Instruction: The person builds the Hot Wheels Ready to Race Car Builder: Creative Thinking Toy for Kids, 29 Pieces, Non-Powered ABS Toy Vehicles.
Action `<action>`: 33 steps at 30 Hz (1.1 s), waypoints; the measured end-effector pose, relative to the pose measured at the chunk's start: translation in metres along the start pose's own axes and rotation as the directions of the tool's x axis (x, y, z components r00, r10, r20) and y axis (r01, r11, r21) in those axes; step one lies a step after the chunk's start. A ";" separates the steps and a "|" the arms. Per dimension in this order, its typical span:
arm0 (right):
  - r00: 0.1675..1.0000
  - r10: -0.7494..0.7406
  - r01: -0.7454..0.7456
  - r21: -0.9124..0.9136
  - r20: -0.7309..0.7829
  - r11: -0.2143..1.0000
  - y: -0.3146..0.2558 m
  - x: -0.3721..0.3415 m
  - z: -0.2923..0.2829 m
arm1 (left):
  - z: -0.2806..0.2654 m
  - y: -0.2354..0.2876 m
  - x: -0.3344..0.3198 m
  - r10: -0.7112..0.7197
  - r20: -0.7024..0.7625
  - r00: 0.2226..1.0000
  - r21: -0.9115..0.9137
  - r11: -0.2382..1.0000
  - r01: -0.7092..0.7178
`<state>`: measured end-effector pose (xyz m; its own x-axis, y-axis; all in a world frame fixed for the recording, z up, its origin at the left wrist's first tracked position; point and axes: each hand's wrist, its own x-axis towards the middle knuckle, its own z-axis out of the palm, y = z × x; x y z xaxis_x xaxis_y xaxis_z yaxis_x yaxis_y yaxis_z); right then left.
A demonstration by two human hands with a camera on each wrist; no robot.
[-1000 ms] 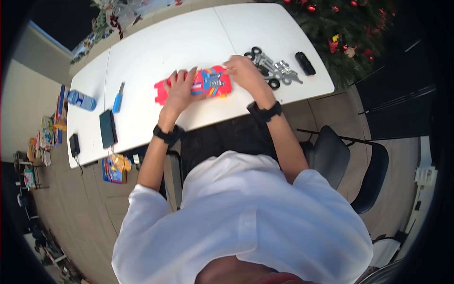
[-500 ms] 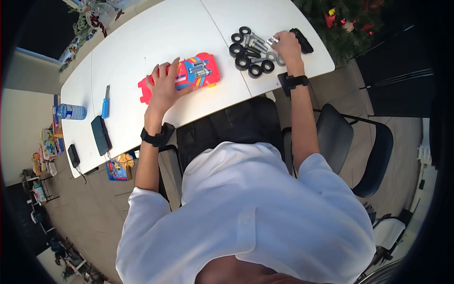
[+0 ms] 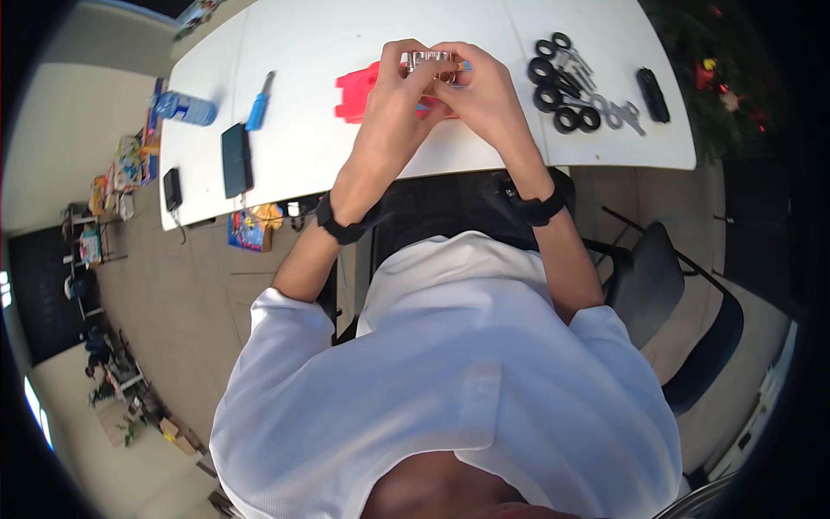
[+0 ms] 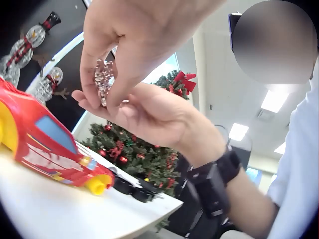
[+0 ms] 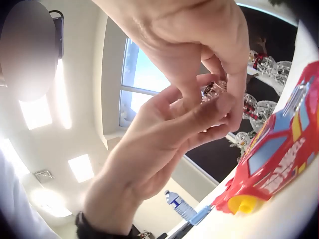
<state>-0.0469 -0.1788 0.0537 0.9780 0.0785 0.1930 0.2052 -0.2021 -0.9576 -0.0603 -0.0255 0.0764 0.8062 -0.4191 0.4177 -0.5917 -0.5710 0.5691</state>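
Note:
A small shiny chrome piece [image 3: 430, 58], openwork and many-edged in the left wrist view, is raised between my two hands. My left hand [image 3: 391, 108] pinches it between thumb and fingers. My right hand [image 3: 486, 97] meets it from the other side, fingers bent at the piece in the right wrist view. Just beneath them on the table lies a red toy car [image 3: 354, 93], with blue windows, stickers and yellow parts in the right wrist view. The hands partly hide the car in the head view.
Right of the car lie several black wheels [image 3: 546, 97], grey bolts [image 3: 577, 71] and a grey wrench-like piece [image 3: 635, 119], then a black object [image 3: 653, 95]. To the left are a blue-handled screwdriver [image 3: 258, 108], a dark phone [image 3: 235, 160] and a water bottle [image 3: 186, 109]. A chair [image 3: 653, 285] stands at right.
The right hand went from the car to the loose parts, took the chrome piece and brought it left. The left hand let go of the car and now holds the piece too.

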 end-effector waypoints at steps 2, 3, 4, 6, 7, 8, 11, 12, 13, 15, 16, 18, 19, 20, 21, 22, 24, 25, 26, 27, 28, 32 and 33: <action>1.000 -0.019 0.019 0.043 0.008 0.999 -0.009 -0.005 0.014 | -0.009 -0.015 -0.003 -0.077 -0.008 0.997 -0.015 0.997 0.077; 1.000 -0.025 0.024 0.055 0.016 0.998 -0.005 -0.003 0.017 | -0.014 -0.021 -0.005 -0.084 -0.011 0.996 -0.001 0.996 0.084; 0.997 -0.075 0.071 0.109 0.036 0.992 0.004 -0.003 0.018 | -0.018 -0.026 -0.009 -0.084 -0.031 0.996 -0.045 0.996 0.082; 0.992 -0.112 0.096 0.223 0.063 0.970 0.019 0.000 0.021 | -0.021 -0.045 -0.016 0.004 -0.103 0.995 -0.040 0.999 -0.008; 0.992 -0.111 0.094 0.225 0.065 0.970 0.017 -0.001 0.022 | -0.024 -0.047 -0.019 0.002 -0.102 0.995 -0.039 0.999 -0.006; 0.991 -0.042 0.021 0.156 0.128 0.987 0.013 -0.001 0.021 | -0.027 -0.048 -0.019 -0.038 -0.067 0.997 -0.046 0.998 0.035; 0.982 0.068 -0.077 0.042 0.179 0.996 0.006 -0.002 0.025 | -0.026 -0.055 -0.021 -0.082 -0.027 0.996 -0.049 0.996 0.080; 0.980 0.098 -0.100 0.002 0.174 0.995 0.005 -0.002 0.026 | -0.025 -0.058 -0.021 -0.086 -0.028 0.996 -0.042 0.995 0.085; 0.980 0.097 -0.099 0.002 0.172 0.995 0.011 -0.001 0.027 | -0.027 -0.062 -0.019 -0.084 -0.028 0.996 -0.041 0.996 0.083; 0.984 -0.022 0.011 0.061 0.176 0.998 0.031 0.000 0.030 | -0.035 -0.073 -0.016 -0.050 -0.019 0.999 -0.054 0.997 0.049; 0.984 -0.021 0.010 0.062 0.175 0.998 0.032 -0.001 0.027 | -0.040 -0.082 -0.018 -0.050 -0.017 0.999 -0.054 0.997 0.049; 0.982 -0.184 0.187 -0.162 0.030 0.969 0.030 -0.005 0.016 | -0.049 -0.104 -0.021 -0.146 0.117 0.982 -0.139 0.977 0.162; 0.982 -0.185 0.187 -0.163 0.030 0.969 0.033 -0.006 0.009 | -0.054 -0.110 -0.020 -0.145 0.117 0.983 -0.139 0.977 0.161; 0.973 -0.230 0.226 -0.315 0.025 0.922 0.036 -0.006 0.000 | -0.059 -0.116 -0.019 -0.122 0.221 0.968 -0.064 0.988 0.139; 0.962 -0.273 0.255 -0.459 0.028 0.851 0.039 -0.007 -0.006 | -0.060 -0.122 -0.018 -0.107 0.323 0.940 0.009 0.994 0.110; 0.962 -0.272 0.254 -0.461 0.028 0.850 0.047 -0.008 -0.009 | -0.059 -0.125 -0.017 -0.120 0.332 0.936 0.039 0.993 0.113; 0.965 -0.251 0.257 -0.437 0.072 0.862 0.070 -0.010 -0.010 | -0.054 -0.124 -0.016 -0.068 0.329 0.942 -0.013 0.997 0.076; 0.967 -0.246 0.247 -0.453 0.064 0.857 0.070 -0.012 -0.011 | -0.047 -0.122 -0.013 -0.012 0.323 0.946 -0.070 0.997 0.036; 0.966 -0.256 0.247 -0.466 0.046 0.850 0.065 -0.015 -0.010 | -0.044 -0.121 -0.011 -0.010 0.312 0.950 -0.079 0.996 0.037; 0.964 -0.265 0.245 -0.483 0.028 0.840 0.062 -0.017 -0.009 | -0.043 -0.121 -0.010 -0.005 0.302 0.953 -0.092 0.995 0.035; 0.939 -0.344 0.300 -0.540 0.021 0.786 0.064 -0.019 -0.008 | -0.039 -0.121 -0.010 -0.009 0.259 0.966 -0.085 0.996 0.032; 0.960 -0.277 0.255 -0.511 0.033 0.821 0.065 -0.021 -0.014 | -0.046 -0.115 0.001 -0.102 0.378 0.920 -0.100 0.984 0.150; 0.953 -0.301 0.282 -0.483 0.041 0.829 0.066 -0.019 -0.018 | -0.045 -0.114 0.002 -0.092 0.372 0.924 -0.028 0.993 0.110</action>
<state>-0.0512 -0.2112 -0.0096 0.8688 0.1753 0.4631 0.4636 -0.6169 -0.6360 0.0089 0.0706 0.0449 0.7992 -0.5971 0.0697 -0.4988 -0.5940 0.6312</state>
